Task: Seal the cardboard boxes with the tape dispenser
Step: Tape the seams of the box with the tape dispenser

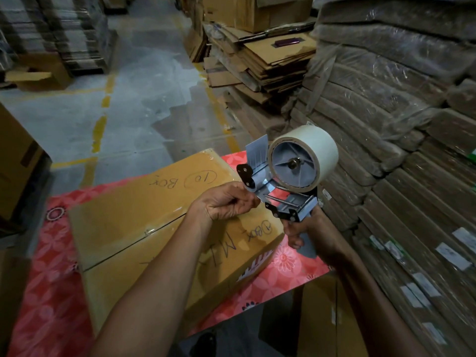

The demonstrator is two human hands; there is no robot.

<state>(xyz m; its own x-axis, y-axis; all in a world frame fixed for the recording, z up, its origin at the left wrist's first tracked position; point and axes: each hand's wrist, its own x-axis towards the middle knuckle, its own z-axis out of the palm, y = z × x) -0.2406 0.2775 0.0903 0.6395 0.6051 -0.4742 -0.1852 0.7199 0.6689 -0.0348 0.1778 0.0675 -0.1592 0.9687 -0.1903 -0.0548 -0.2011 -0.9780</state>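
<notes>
— Where's the tape dispenser (pixel 288 176)?
— In the right hand (pixel 311 235), fingers wrapped round its handle, with the roll above the knuckles.
— And the left hand (pixel 226 202)?
— Just beside it, fingers curled, pinching the dispenser's front end.
— The cardboard box (pixel 144 215)?
— Beneath the left hand, flaps closed, lying on the red-flowered table (pixel 51 279).

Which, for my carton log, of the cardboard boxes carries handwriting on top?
The cardboard box on the red floral cover: marker reads "10 Box". The box at the left edge and the open box on the floor show none.
</notes>
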